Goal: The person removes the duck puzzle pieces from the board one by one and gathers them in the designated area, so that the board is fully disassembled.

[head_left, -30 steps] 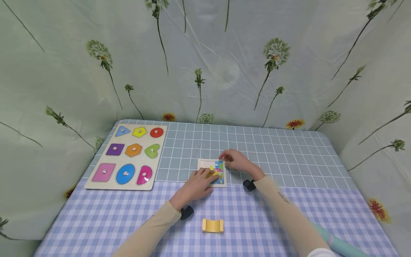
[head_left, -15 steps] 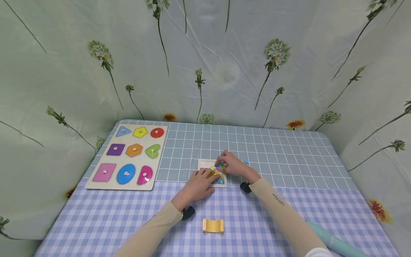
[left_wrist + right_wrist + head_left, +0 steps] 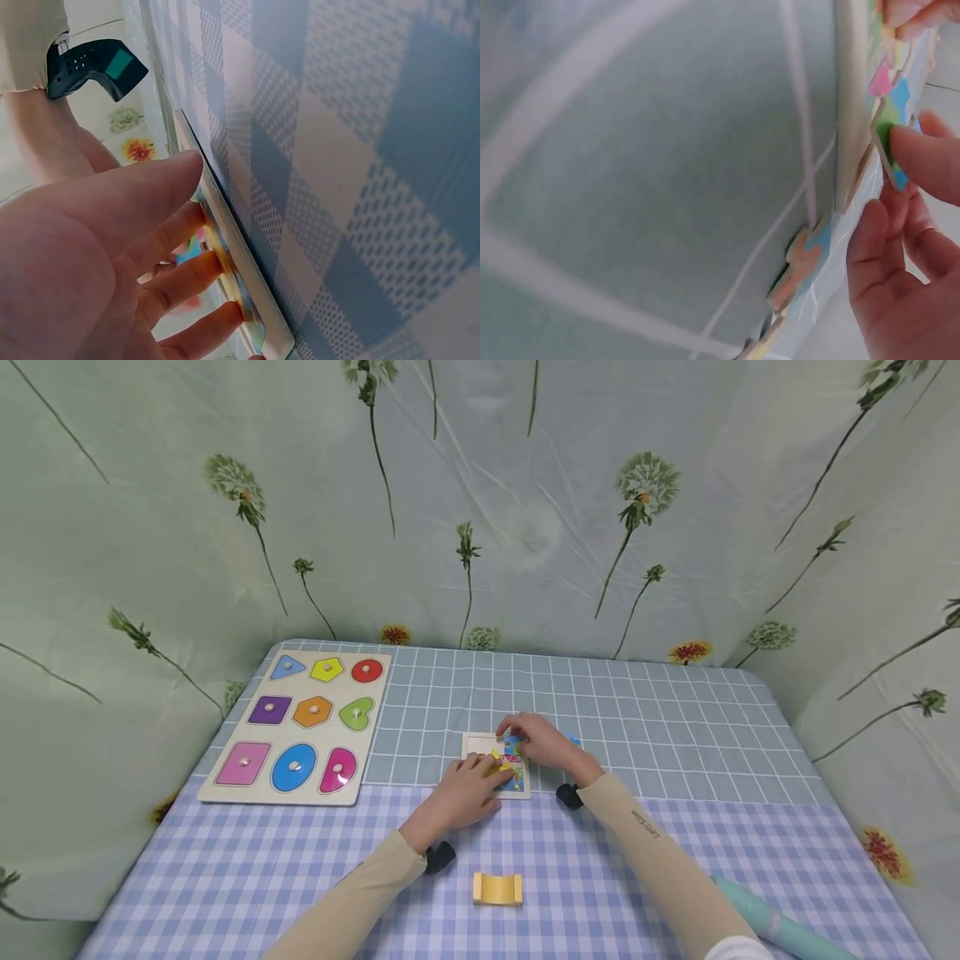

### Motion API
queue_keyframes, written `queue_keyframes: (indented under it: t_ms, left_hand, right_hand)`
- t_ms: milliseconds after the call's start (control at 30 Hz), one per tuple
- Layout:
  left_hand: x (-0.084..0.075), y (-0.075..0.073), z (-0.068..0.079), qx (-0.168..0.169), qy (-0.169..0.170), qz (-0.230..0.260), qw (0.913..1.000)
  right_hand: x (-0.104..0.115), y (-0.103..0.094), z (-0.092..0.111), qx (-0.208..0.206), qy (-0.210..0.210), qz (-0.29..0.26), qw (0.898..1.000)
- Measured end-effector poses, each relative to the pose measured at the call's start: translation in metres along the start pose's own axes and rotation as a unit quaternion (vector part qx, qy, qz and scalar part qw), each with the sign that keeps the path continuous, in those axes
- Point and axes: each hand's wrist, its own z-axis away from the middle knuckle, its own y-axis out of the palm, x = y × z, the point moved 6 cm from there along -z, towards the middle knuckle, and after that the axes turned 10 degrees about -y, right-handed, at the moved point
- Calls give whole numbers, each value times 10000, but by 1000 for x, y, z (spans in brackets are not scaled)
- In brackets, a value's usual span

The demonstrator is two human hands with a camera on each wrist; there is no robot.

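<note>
A small wooden picture puzzle in a pale frame [image 3: 466, 747] lies at the middle of the table. My left hand [image 3: 463, 791] rests on its lower left part; in the left wrist view the extended fingertips [image 3: 196, 279] touch the picture near the frame's edge. My right hand [image 3: 542, 740] is over the upper right corner. Between thumb and fingers it pinches a green and blue puzzle piece [image 3: 887, 129], tilted against the picture, as the right wrist view shows. Loose puzzle pieces [image 3: 810, 255] lie on the cloth just beyond the frame.
A large peg board [image 3: 277, 733] with colourful knobbed shapes lies at the left. Close to the front sits a yellow curved block [image 3: 498, 889]. A teal roll [image 3: 780, 920] is at the front right, beside the right sleeve. A flowered curtain [image 3: 525, 527] hangs behind the table.
My right hand has moved left from beside the frame to over its upper right corner, bringing the green and blue piece onto the picture. The left hand has stayed nearly still.
</note>
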Motion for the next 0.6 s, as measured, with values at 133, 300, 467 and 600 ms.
queue_keyframes:
  t_ms: [133, 300, 467, 600]
  left_hand:
    - [0, 0, 0, -18, -2, 39, 10000]
    - [1, 0, 0, -32, 26, 168, 9998]
    - [2, 0, 0, -59, 17, 248, 9997]
    - [1, 1, -1, -27, -4, 288, 9996]
  right_hand:
    - [-8, -5, 1, -315, 268, -694, 9967]
    - [-17, -24, 15, -539, 506, -1692, 9828]
    - [-32, -54, 41, -722, 943, -2000, 9726]
    - [-72, -64, 61, -812, 957, -1901, 9737]
